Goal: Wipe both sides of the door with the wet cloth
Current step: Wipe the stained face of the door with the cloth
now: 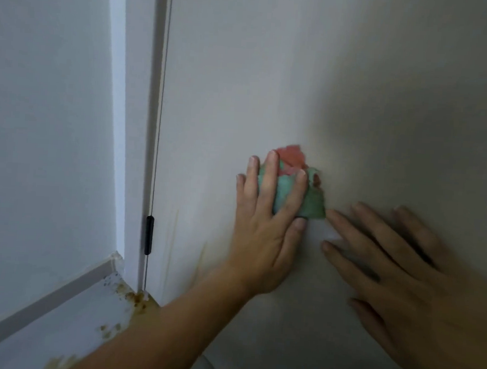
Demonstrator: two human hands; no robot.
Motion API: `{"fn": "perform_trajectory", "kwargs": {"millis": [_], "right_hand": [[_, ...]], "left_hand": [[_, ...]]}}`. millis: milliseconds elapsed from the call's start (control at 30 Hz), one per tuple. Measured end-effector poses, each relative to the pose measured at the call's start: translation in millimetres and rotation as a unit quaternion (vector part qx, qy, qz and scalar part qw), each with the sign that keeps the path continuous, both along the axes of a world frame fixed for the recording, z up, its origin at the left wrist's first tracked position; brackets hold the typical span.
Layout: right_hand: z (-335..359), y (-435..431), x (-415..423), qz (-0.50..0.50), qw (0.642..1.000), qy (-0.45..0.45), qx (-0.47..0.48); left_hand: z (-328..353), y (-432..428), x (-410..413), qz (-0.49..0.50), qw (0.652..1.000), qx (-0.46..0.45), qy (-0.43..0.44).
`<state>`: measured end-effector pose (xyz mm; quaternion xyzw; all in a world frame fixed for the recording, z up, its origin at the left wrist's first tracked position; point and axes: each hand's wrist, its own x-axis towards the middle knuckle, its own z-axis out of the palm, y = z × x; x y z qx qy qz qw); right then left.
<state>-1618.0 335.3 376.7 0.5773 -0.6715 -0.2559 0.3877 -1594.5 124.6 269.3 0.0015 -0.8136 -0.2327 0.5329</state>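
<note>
Head view: a white door is seen close up, with a bunched green and pink cloth pressed against its lower part by the left hand. The cloth is covered by the index and middle fingers, which lie nearly straight, and its lower edge is caught by the thumb; the two outer fingers rest on the bare door. The right hand is laid flat on the door just beside the cloth, fingers spread, with nothing held.

A black hinge is seen at the door's left edge, and brown stains are spattered on the skirting board below it.

Several slips can be expected from here. With so little of the cloth held, it could be dragged out from under the fingers on a hard stroke and dropped. If the stained corner is reached, brown dirt could be picked up and smeared back over the door. Too firm a push could swing the door on its hinge. Whether the other side has been wiped cannot be told.
</note>
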Motion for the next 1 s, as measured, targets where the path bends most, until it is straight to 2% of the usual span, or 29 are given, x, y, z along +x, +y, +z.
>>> {"fn": "perform_trajectory", "kwargs": {"millis": [67,200,267,367,467,500,600,633,667,800,867,933,1000], "right_hand": [[1.7,9.9,2.4,-0.004,1.000,0.002,-0.006],[8.8,26.1,4.6,-0.012,0.999,0.011,-0.033],[12.7,36.3,5.4,-0.017,0.998,0.018,-0.063],[14.4,51.9,5.9,-0.020,0.994,0.023,-0.109],[12.7,62.6,5.3,-0.016,0.993,0.022,-0.118],[12.5,64.8,5.4,-0.017,0.993,0.021,-0.115],[10.1,65.2,6.5,-0.019,0.993,0.029,-0.108],[9.7,65.4,6.9,-0.022,0.994,0.030,-0.106],[9.9,65.6,6.8,-0.024,0.994,0.029,-0.103],[11.1,68.1,3.7,-0.029,0.995,0.038,-0.090],[8.5,65.6,3.7,-0.029,0.995,0.041,-0.086],[4.8,57.2,3.7,-0.029,0.996,0.044,-0.071],[0.7,43.8,3.9,-0.030,0.997,0.037,-0.059]], "left_hand": [[16.0,-14.5,-3.3,0.020,1.000,0.019,0.005],[66.8,-35.5,-11.3,0.065,0.986,0.150,0.043],[72.2,-11.3,-8.9,0.042,0.992,0.117,0.037],[57.9,46.4,0.3,-0.014,0.999,-0.037,0.010],[55.3,49.5,3.0,-0.005,0.996,-0.089,-0.008],[58.8,37.4,0.5,0.014,0.997,-0.072,-0.005],[75.9,-1.6,-5.9,0.065,0.993,0.099,0.019],[75.3,-2.7,-7.4,0.059,0.989,0.131,0.019],[67.8,4.8,-6.7,0.046,0.990,0.129,0.017],[-17.4,87.1,15.7,-0.033,0.997,-0.006,-0.069],[-50.2,116.8,25.4,-0.042,0.994,-0.050,-0.088],[-49.6,106.6,21.4,-0.025,0.996,-0.056,-0.066],[-38.0,70.0,11.4,0.016,0.999,0.006,-0.040]]}}
